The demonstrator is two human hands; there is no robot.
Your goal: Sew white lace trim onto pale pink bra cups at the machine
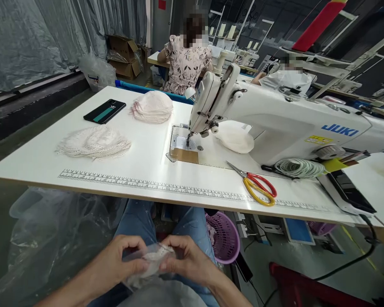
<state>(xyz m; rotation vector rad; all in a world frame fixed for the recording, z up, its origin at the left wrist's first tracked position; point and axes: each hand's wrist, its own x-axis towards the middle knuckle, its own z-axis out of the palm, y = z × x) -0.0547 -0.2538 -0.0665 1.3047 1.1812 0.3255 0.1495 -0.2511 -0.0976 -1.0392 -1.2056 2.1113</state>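
Over my lap, my left hand (131, 256) and my right hand (181, 255) pinch a small white lacy fabric piece (153, 258) between thumbs and fingers. Thin clear plastic seems to lie around and below it. On the white table (141, 168) beyond, a stack of cream lace-edged pieces (96, 141) lies at the left, with a second round stack (152, 106) behind it. The sewing machine (275, 115) stands at the right, a pale fabric piece (237, 138) under its arm. Red and yellow scissors (259, 185) lie open near the table's front edge.
A black phone (105, 111) lies at the table's back left. Coiled pale cord (301, 167) and a control box (347, 192) are at the right. Below stands a purple basket (225, 238). Two people (187, 64) sit beyond the table. Clear plastic (60, 230) hangs at lower left.
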